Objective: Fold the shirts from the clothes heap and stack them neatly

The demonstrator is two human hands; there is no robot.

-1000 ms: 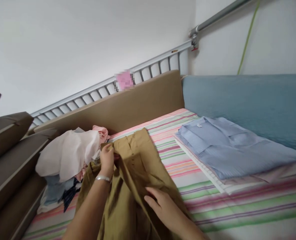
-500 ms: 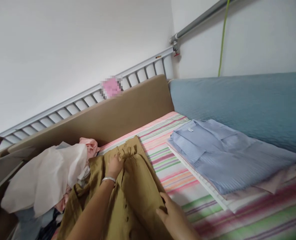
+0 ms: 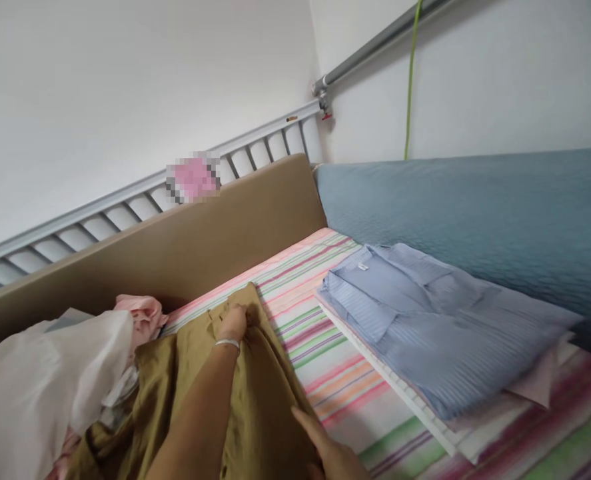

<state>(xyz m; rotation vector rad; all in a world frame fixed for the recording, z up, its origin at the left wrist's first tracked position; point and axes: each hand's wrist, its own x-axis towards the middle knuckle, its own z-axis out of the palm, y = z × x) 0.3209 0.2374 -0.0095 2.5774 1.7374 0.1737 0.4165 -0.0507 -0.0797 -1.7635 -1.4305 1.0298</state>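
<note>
An olive-brown garment (image 3: 255,393) lies spread on the striped sheet (image 3: 325,373) in front of me. My left hand (image 3: 234,323), with a silver bracelet at the wrist, is closed on the garment's far top edge near the headboard. My right hand (image 3: 325,450) rests at the bottom of the view with its fingers lying flat along the garment's right edge. A folded light blue shirt (image 3: 425,327) lies to the right on a white folding board (image 3: 405,400).
A pile of white and pink clothes (image 3: 50,380) sits at the left beside the garment. A brown headboard (image 3: 175,240) and white railing (image 3: 100,217) run behind. A blue-grey cushion (image 3: 475,207) lines the right wall.
My left hand has pushed the garment's top edge further towards the headboard and flattened it. My right hand slid down along the right edge. The view swung to the right.
</note>
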